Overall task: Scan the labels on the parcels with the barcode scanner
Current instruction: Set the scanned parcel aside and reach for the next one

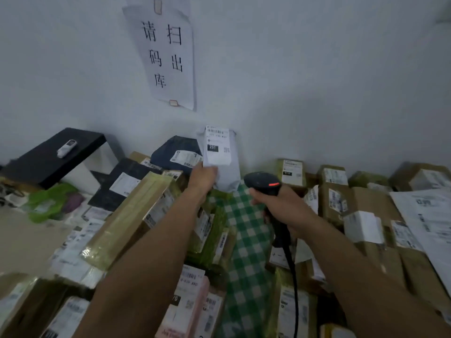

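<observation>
My left hand (203, 178) grips the lower left edge of a white soft parcel (228, 176) and holds it upright against the wall. Its white shipping label (218, 145) faces me, with a barcode at the top and "231" in a black box. My right hand (278, 206) is closed around the handle of a black barcode scanner (264, 182), whose red light glows on top. The scanner head sits just right of and below the parcel, pointing toward it. A black cable (292, 276) runs down from the handle.
Several labelled cardboard boxes lie piled on the left (136, 215) and right (361, 208) of a green checked cloth (244, 240). A dark mailer bag (178, 152) lies behind my left hand. A black stand (48, 157) stands far left, and a paper sign (168, 52) hangs on the wall.
</observation>
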Motion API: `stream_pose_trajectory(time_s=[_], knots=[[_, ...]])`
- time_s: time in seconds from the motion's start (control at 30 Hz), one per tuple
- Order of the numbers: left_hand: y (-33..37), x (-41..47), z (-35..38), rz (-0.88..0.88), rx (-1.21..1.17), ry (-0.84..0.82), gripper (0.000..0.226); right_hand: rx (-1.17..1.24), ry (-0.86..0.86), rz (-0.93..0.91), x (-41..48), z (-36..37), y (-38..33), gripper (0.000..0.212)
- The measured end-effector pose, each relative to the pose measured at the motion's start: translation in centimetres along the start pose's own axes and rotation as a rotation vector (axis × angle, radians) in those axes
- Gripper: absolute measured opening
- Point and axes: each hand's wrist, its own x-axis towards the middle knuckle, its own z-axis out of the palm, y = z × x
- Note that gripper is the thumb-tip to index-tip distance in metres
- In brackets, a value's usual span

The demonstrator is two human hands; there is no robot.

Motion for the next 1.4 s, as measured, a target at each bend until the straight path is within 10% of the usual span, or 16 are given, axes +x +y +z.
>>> stream_pose_trajectory(time_s=[0.63, 0.9, 1.0, 1.4], knots=[[-2.2, 11.9, 0.0, -0.13, 0.66, -0.079, 0.049, 0.028, -0.069, 0.165, 9.9, 1.6, 3.7, 0.02], [-4.0, 12.9, 1.0, 0.346, 1.291, 0.061, 0.105, 0.057, -0.038, 0.178, 10.0, 0.7, 4.2, 0.019], [-3.5, 14.7, 2.1, 0.548, 1.423, -0.177, 0.118, 0.067, -0.028, 0.177, 10.3, 0.0, 4.8, 0.019], [-5.2, 17.3, 2.0, 0.377, 1.147, -0.377, 0.022, 0.104, -0.008, 0.2, 11.4, -0.3, 6.0, 0.016]])
